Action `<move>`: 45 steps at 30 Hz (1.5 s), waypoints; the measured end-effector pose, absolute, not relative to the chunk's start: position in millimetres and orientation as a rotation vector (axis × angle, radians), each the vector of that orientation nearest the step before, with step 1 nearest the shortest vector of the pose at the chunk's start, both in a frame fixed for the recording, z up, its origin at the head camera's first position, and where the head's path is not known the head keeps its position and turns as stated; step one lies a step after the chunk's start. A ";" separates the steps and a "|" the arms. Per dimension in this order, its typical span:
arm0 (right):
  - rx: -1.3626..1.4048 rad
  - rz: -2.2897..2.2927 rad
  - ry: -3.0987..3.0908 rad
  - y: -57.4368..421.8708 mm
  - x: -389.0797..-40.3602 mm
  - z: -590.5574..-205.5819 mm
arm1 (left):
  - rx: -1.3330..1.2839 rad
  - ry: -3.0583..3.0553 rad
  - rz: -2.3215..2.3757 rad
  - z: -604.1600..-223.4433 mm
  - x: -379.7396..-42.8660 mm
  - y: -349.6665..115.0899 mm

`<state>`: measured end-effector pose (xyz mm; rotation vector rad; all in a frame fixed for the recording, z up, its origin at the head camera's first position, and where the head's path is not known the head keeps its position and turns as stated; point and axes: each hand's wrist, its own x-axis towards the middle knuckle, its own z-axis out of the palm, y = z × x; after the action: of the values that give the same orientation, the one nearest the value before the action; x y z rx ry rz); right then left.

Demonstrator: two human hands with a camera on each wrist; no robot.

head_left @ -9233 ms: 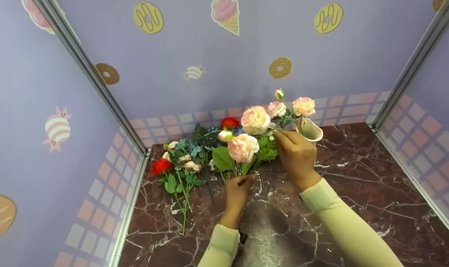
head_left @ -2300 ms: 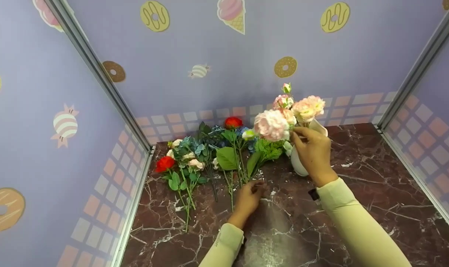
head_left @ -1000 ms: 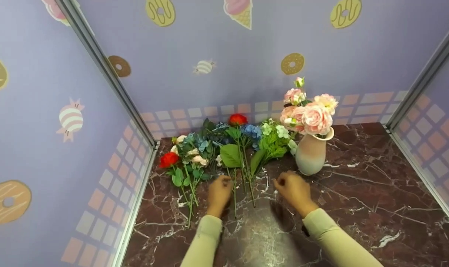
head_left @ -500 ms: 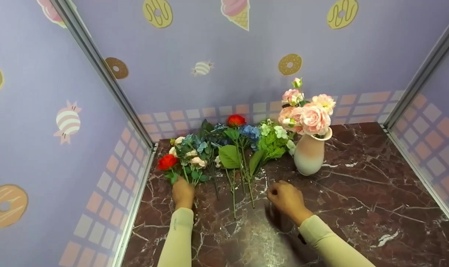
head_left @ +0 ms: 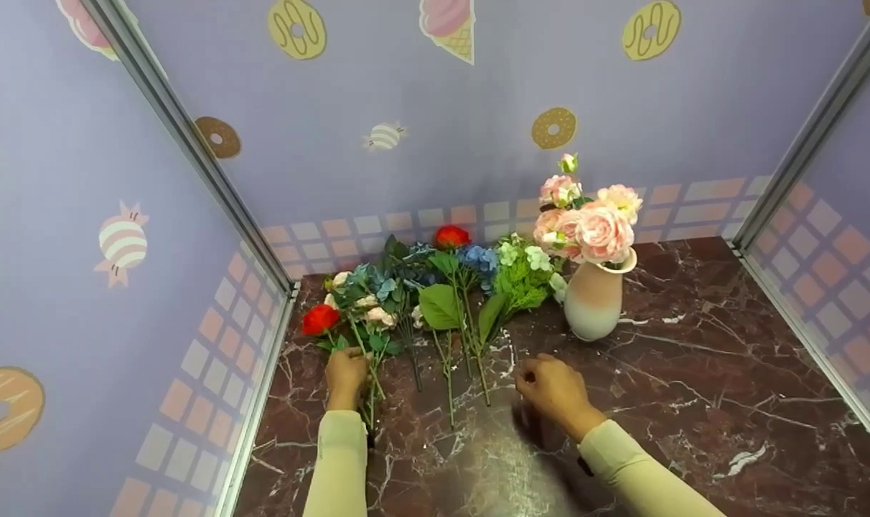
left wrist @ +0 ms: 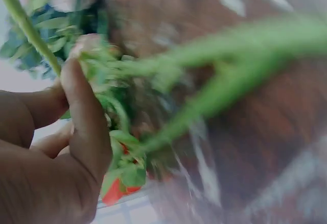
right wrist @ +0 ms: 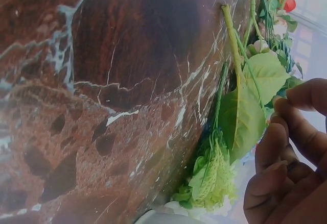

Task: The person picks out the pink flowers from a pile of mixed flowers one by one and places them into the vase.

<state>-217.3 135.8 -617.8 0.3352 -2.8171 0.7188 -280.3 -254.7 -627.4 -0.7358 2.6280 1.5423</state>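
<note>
While the left hand [head_left: 347, 370] is pinching a thin green stem [left wrist: 31, 31] on the left of the counter [head_left: 693, 388], I'd be going gently: blooms are crowding together there, so easing it up slowly should keep neighbours from snagging. Can't tell which bloom it belongs to, tbh. The left forearm [head_left: 338, 467] is reaching almost straight ahead; the right hand [head_left: 555, 391] is hanging loosely curled, gripping nothing. Just beyond, a red flower [head_left: 320, 319] and cream flowers [head_left: 380, 317] are lying about, and farther right, pink flowers [head_left: 604, 231] are standing in the vase [head_left: 593, 305].
</note>
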 end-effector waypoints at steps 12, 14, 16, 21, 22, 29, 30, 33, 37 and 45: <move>0.374 0.740 -2.805 129.1 -217.0 -618.3 | -0.523 2.094 2.268 -597.9 -257.3 -230.6; 0.378 0.738 -2.795 127.9 -217.3 -615.9 | -0.462 2.106 2.303 -592.4 -253.7 -220.0; 0.381 0.731 -2.774 126.2 -217.9 -612.6 | -0.415 2.133 2.311 -587.7 -250.1 -208.5; 0.389 0.747 -2.712 117.9 -218.6 -600.3 | -0.285 2.143 2.326 -586.7 -241.4 -180.8; 0.397 0.765 -2.702 115.5 -218.4 -597.5 | -0.259 2.140 2.326 -588.1 -240.0 -175.3; 0.627 0.955 -2.685 99.2 -215.9 -584.5 | -0.107 2.125 2.284 -593.9 -232.9 -131.2; 0.667 0.966 -2.684 97.8 -215.8 -584.4 | -0.090 2.115 2.275 -593.4 -232.4 -125.1; 0.746 1.013 -2.683 97.6 -216.7 -585.2 | -0.023 2.114 2.219 -590.1 -233.7 -109.6; 0.778 1.068 -2.677 101.3 -217.3 -589.7 | 0.018 2.171 2.206 -581.7 -240.1 -104.4; 0.733 1.128 -2.682 107.4 -216.9 -589.1 | -0.139 2.184 2.406 -559.6 -247.9 -112.2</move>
<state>-216.9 107.4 -589.1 0.7326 -2.6818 1.1284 -247.9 -112.2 -559.6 -0.1391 2.1838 2.4055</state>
